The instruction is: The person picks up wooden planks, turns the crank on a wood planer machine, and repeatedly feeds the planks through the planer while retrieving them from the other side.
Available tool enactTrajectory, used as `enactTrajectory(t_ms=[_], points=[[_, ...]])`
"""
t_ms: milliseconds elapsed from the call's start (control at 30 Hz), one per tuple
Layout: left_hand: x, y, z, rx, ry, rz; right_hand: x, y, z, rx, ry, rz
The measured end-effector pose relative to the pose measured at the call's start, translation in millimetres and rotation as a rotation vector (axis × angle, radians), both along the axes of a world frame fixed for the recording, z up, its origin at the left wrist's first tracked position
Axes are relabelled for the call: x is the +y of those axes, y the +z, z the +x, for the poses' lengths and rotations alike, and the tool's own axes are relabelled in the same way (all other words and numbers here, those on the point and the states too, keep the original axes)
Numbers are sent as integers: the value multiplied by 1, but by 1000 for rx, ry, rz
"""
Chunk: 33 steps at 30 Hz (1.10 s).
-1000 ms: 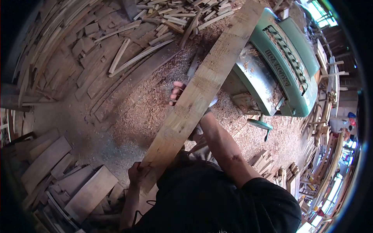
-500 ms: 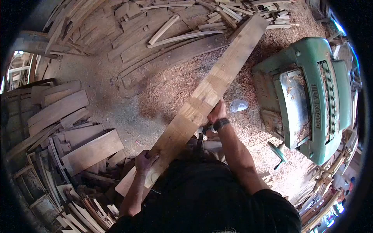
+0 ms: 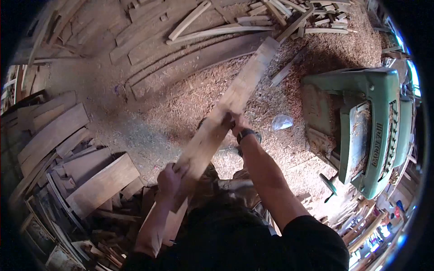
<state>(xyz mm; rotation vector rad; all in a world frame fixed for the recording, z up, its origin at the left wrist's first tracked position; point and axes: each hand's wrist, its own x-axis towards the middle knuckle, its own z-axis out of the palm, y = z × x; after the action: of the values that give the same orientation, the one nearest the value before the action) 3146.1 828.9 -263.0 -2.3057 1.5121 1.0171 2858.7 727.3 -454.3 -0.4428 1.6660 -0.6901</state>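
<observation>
Shifted plank (image 3: 209,135), long axis diagonally forward-right

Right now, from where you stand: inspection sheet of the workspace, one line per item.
Surface: floor, strewn with wood shavings, thickest ahead and toward the machine.
Job's things: one long plank, held slanting, far end up and to the right in view.
Clutter: stacked boards at left; loose wood strips beyond the plank; clear plastic-looking item on the floor, contents unclear.
Hands: left hand grips the plank toward its near end; right hand holds its right edge farther along.
Cables: nothing seen.
Surroundings: green machine at right, shavings on it, with a handwheel.
</observation>
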Motion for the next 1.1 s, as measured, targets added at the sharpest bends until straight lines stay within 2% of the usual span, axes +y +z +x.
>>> enactTrajectory(t_ms=[67, 133, 233, 333, 400, 433, 467, 533, 667, 767, 867, 900, 933, 1000, 1067, 1100], points=[[-30, -27, 24, 19, -9, -21, -22, 17, 17, -431, -346, 152], [-55, -57, 62, 96, -17, -88, -19, -9, 22, -515, -320, 156], [-87, -129, 134, 156, -82, -101, 8, -11, 30, -388, -183, 136], [-133, -170, 175, 134, -104, -54, 64, -33, 12, -247, 41, 93], [-164, -193, 195, 180, -31, -4, 108, -53, -11, -80, 346, 141], [-174, -212, 205, 228, 15, 3, 125, -42, -17, -1, 364, 242], [-191, -225, 212, 151, -61, 28, 140, -30, -24, 81, 381, 342], [-225, -246, 232, 64, -170, 35, 174, -18, -34, 41, 172, 421], [-276, -262, 259, 83, -234, -45, 227, -18, -69, 115, 223, 581], [-304, -291, 285, 52, -316, -86, 229, -5, -74, 113, 150, 633], [-329, -307, 293, 60, -193, -104, 229, -8, -81, 108, 115, 630], [-339, -320, 294, -64, -158, -188, 231, -7, -81, 102, 87, 611], [-331, -339, 294, -68, -153, -172, 228, -3, -80, 106, 66, 619], [-322, -362, 281, -96, -33, -643, 228, 0, -76, 78, 17, 654], [-298, -316, 229, 123, -12, -125, 235, 9, -69, 70, 4, 653], [-263, -353, 223, 337, 29, -120, 236, 15, -66, 69, -10, 643]])
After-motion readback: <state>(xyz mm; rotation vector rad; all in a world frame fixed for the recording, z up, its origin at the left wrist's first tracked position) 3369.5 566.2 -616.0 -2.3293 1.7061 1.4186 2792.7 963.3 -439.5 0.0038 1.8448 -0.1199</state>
